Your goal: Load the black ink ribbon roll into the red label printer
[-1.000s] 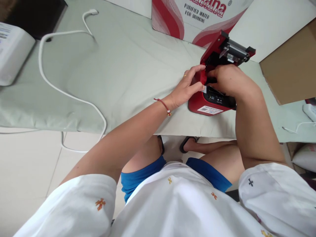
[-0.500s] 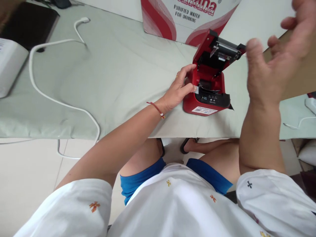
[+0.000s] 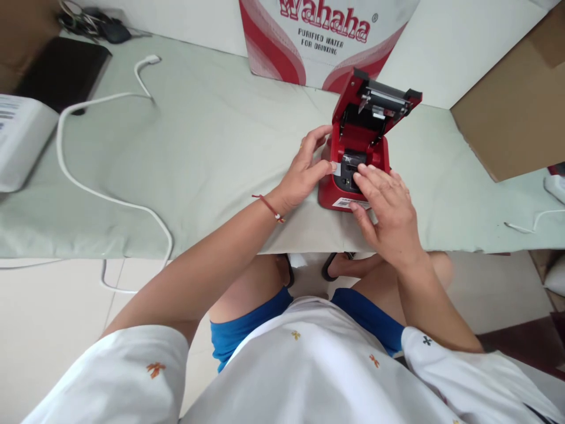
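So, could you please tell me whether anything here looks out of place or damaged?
Nothing visible looks damaged. The white cable looks untidy: its plug lies loose on the covered table, and farther along it droops over the front edge, where it might snag. The red printer merely has its lid raised.

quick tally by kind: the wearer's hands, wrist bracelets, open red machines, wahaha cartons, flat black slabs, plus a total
Hands: 2, left hand and right hand
Bracelets: 1, red cord bracelet
Open machines: 1, red machine
Wahaha cartons: 1, printed carton
Slabs: 1, flat black slab
Total: 6
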Demonstrator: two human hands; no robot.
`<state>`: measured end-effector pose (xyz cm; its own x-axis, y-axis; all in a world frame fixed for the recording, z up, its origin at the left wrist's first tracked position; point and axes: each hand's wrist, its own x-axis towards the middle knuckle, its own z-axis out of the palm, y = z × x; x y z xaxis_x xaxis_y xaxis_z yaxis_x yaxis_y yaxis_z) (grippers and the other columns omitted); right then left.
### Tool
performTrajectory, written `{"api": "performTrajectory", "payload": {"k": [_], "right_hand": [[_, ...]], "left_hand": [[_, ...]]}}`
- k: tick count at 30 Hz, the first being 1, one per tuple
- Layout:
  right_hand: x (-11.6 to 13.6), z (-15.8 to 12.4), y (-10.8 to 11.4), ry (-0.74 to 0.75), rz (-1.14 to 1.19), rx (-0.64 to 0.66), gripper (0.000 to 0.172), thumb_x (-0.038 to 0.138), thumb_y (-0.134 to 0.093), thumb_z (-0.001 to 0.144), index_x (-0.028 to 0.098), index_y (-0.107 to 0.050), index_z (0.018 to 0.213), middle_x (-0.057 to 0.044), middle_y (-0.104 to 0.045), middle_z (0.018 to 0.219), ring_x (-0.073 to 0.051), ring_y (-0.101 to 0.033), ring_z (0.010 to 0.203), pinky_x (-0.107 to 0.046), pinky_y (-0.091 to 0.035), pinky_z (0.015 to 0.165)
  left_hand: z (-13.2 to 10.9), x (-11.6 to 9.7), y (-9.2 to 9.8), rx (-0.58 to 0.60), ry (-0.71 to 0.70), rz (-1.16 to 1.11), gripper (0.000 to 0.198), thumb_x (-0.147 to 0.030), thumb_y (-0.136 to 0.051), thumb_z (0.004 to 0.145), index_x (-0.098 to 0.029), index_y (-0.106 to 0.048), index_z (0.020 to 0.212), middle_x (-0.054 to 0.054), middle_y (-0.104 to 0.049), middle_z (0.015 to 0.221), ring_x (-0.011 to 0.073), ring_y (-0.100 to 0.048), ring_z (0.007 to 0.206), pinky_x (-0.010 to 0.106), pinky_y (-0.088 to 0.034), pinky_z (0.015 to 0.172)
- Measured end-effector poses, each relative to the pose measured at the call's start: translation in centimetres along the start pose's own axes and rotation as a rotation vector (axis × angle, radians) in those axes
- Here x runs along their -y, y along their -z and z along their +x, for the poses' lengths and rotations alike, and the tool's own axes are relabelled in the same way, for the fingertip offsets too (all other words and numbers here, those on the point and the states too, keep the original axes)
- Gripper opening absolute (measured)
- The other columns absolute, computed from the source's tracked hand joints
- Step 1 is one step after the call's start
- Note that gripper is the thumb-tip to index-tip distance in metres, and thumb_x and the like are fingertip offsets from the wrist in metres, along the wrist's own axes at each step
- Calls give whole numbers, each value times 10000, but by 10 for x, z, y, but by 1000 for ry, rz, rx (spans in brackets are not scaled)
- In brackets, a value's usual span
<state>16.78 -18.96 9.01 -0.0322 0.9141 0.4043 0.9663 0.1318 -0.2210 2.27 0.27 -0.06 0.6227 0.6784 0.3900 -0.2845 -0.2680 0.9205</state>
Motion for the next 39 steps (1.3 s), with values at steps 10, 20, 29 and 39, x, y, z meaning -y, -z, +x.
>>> {"api": "performTrajectory", "payload": {"k": [10,20,29,39], "right_hand": [[3,-22,-32,42,-5,-344,484,171,-561,1084,292,-642,1546,-81,-758,1506,-239,-664,1490,-531,-415,1352],[2,-26,-35,9,16,-279,496,198,-512,1097,288,-626,1571,-84,-721,1562,-224,-616,1534,-515,-360,1379],[3,-25,-41,10,41,-352,518,144,-510,1069,316,-655,1536,-65,-770,1484,-221,-671,1460,-514,-403,1346],[-4,-19,-19,65,77,-264,415,134,-547,1076,264,-721,1430,-88,-787,1452,-224,-711,1397,-493,-487,1282]], "left_hand": [[95,-57,-9,-112,-292,523,466,-435,-473,1149,-247,-520,1573,69,-498,1763,243,-372,1697,488,-234,1459],[24,-92,-22,-85,-337,665,487,-589,-409,1153,-254,-747,1258,88,-847,1219,252,-775,1163,442,-581,1095],[-4,-72,-17,-27,-285,723,454,-448,-418,1147,-206,-780,1277,88,-881,1220,228,-817,1186,377,-608,1079],[12,-53,2,97,-123,276,496,-426,-690,981,-296,-680,1460,79,-828,1357,285,-723,1379,491,-539,1232]]}}
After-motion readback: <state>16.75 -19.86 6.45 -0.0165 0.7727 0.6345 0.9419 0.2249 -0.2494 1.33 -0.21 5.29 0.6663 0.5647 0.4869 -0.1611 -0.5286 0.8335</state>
